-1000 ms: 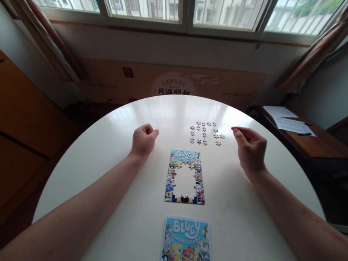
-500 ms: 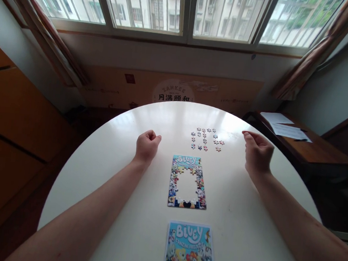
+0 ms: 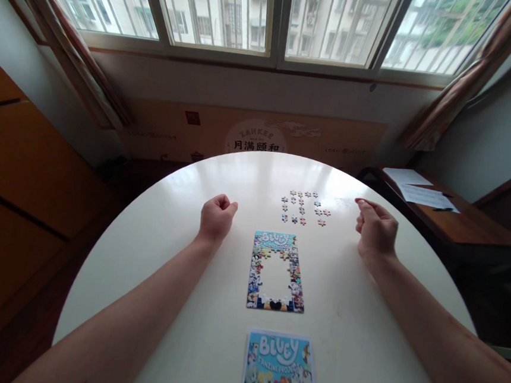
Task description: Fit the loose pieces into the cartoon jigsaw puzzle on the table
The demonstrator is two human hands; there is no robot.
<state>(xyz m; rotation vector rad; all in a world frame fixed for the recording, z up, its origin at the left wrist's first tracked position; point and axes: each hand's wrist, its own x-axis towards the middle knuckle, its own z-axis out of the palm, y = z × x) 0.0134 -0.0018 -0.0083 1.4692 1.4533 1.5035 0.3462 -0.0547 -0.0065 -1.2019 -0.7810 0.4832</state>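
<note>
A partly built Bluey jigsaw (image 3: 256, 275) lies in the middle of the round white table (image 3: 239, 175); its border is joined and its centre is bare. Several loose pieces (image 3: 305, 208) are spread in rows just beyond it. My left hand (image 3: 216, 217) rests on the table left of the jigsaw, closed in a fist with nothing showing in it. My right hand (image 3: 375, 229) hovers right of the loose pieces, fingers curled in against the thumb; whether it holds a piece is hidden. A printed picture of the finished jigsaw (image 3: 280, 369) lies near the front edge.
A low wooden side desk (image 3: 467, 225) with papers (image 3: 416, 191) and a pen (image 3: 442, 209) stands to the right of the table. A wooden cabinet (image 3: 15, 182) lines the left side. Windows and curtains are beyond the far rim.
My right hand has drawn back a little to the right, away from the loose pieces. The left fist has stayed put. The view has shifted slightly.
</note>
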